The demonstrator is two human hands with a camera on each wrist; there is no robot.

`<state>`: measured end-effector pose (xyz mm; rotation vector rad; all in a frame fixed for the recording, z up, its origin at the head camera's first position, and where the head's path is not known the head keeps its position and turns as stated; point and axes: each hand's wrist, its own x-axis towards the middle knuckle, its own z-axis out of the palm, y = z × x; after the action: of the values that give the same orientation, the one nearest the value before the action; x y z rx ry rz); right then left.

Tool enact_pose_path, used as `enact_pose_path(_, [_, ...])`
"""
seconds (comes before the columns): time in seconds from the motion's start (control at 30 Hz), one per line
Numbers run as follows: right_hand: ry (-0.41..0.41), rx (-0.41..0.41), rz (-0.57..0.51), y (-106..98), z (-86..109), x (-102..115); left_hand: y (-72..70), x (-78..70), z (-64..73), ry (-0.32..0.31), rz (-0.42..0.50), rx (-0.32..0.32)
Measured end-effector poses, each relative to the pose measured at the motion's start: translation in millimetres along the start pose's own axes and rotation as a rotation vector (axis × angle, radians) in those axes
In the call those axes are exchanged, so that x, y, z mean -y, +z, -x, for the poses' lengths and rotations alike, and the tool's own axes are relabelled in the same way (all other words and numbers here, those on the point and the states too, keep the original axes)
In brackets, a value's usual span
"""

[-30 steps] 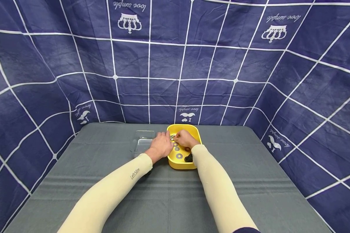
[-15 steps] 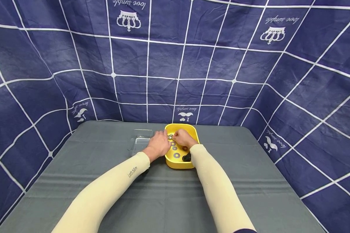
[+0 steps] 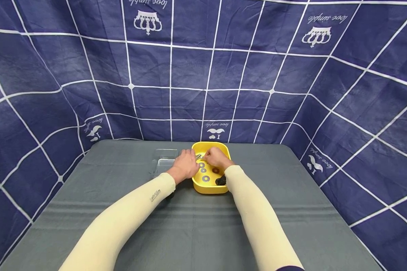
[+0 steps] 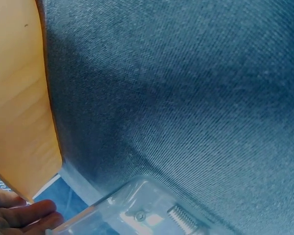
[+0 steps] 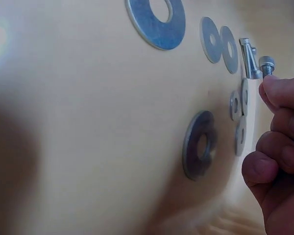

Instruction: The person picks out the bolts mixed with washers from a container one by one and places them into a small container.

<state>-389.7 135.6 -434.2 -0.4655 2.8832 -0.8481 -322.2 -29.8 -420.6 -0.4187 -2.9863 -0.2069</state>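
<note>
My left hand grips the left wall of a yellow bin, thumb over the inner side. In the left wrist view some of its fingers show outside the bin's far corner. My right hand is inside the bin. Between thumb and index finger it pinches a socket-head screw, head up, the lower shank hidden by the fingertips. More metal screws lie just beyond it. Several flat washers, large and small, lie spread over the bin floor.
A clear plastic box stands left of the bin, with a threaded metal piece in it. A black object sits at the bin's near right corner. Another dark thing is partly hidden under the left sleeve.
The right hand and sleeve have shifted slightly to the right within the bin. My left hand stays at the bin's left wall. The head view has tilted a little.
</note>
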Motion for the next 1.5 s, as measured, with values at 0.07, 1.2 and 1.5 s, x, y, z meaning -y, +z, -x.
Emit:
enact_pose_path(0.07, [-0.012, -0.024, 0.028, -5, 1.3, 2, -2.5, -0.7, -1.9, 0.012, -0.017, -0.012])
enact_pose_path(1.2, [-0.188, -0.043, 0.171, -37, 5.8, 42, -29.1, 26.0, 4.1, 0.047, -0.143, -0.036])
enact_pose_path(1.5, [-0.205, -0.006, 0.133, -37, 4.2, 56, -33.3, 40.6, 12.1, 0.03, -0.144, -0.026])
